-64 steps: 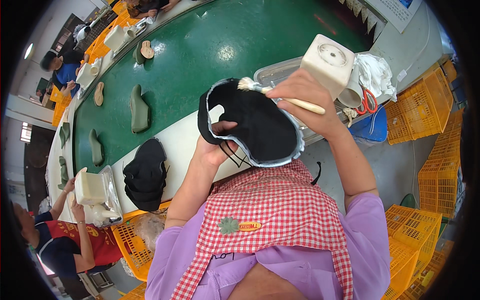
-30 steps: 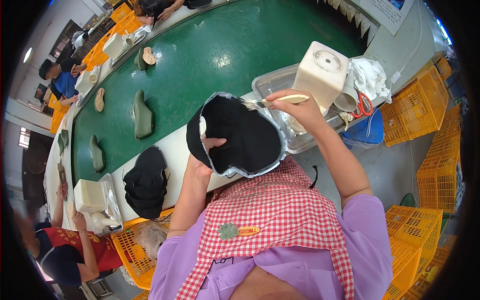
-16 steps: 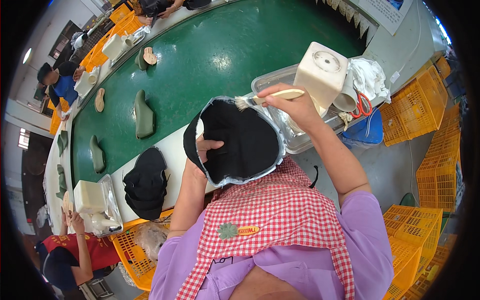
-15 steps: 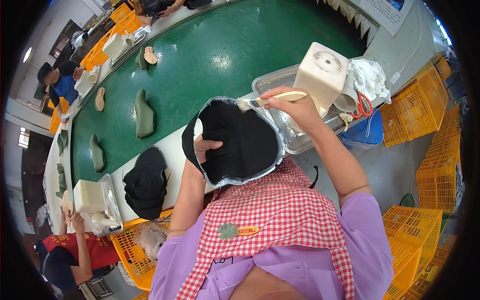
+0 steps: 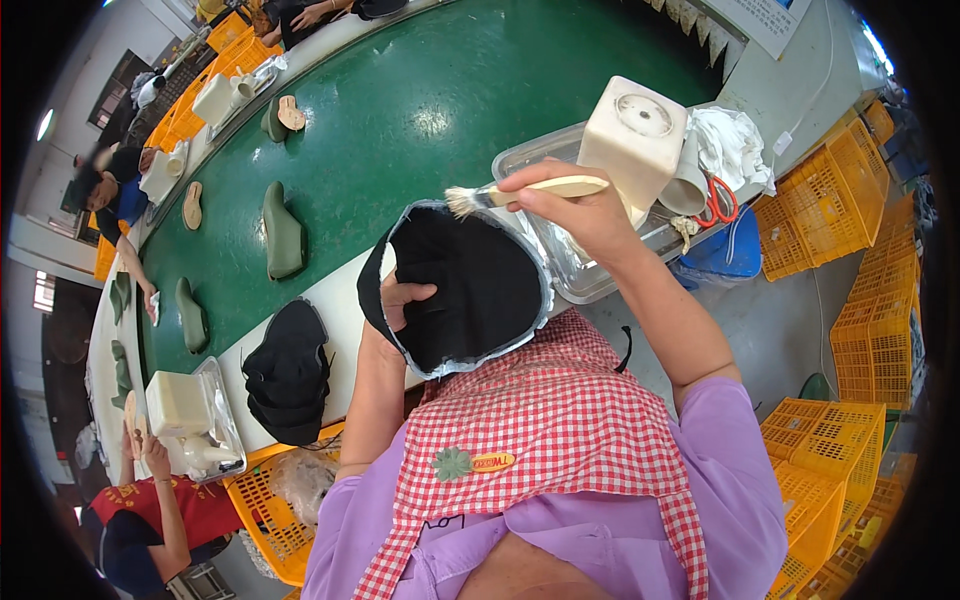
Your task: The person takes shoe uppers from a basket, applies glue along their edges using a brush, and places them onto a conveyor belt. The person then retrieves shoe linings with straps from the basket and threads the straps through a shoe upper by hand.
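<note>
My left hand (image 5: 402, 298) grips a black shoe upper (image 5: 470, 290) by its left side, thumb inside the opening and the other fingers hidden behind the fabric. Whitish, glue-like coating runs along the upper's rim. In my right hand (image 5: 575, 210) is a flat brush (image 5: 540, 189) with a pale wooden handle, its bristles at the upper's far rim. Another black shoe upper (image 5: 287, 372) lies on the white table edge, left of my left arm.
A clear tray (image 5: 590, 283) bears a cream square container (image 5: 634, 137); red-handled scissors (image 5: 718, 203) lie beside it. Green shoe lasts (image 5: 283, 233) rest on the green belt (image 5: 400, 120). Yellow crates (image 5: 825, 203) stand at right. Co-workers work at the left.
The brush has moved left along the upper's far rim. The upper has shifted slightly left in my left hand. A co-worker at far left has reached toward the belt.
</note>
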Demonstrator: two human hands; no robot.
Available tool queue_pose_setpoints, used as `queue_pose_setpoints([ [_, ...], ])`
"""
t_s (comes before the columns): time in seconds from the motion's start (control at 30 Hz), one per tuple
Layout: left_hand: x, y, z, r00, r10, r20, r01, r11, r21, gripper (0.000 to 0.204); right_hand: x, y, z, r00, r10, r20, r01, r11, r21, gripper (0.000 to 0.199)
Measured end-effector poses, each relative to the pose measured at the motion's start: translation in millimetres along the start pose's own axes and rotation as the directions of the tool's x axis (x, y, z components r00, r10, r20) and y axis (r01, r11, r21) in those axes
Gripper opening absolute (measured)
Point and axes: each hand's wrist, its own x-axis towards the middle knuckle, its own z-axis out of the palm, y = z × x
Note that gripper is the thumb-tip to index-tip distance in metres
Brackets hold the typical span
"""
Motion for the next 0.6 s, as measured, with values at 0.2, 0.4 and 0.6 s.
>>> queue_pose_setpoints([
  [0.2,-6.5,5.8,-6.0,0.996,0.081,0.021,-0.082,0.995,0.055,0.067,-9.9,22.9,-10.2,0.989,0.142,-0.048,-0.143,0.989,-0.023,0.02],
  [0.4,-10.8,9.3,-29.5,0.97,0.237,0.062,-0.234,0.971,-0.043,0.057,-44.3,35.6,-27.1,0.958,0.14,-0.251,-0.151,0.988,-0.026,0.019],
  [0.6,-0.3,4.2,-49.9,0.949,0.272,0.161,-0.249,0.957,-0.147,0.052,-63.6,25.2,-15.5,0.904,0.047,-0.424,-0.031,0.999,0.045,0.018],
])
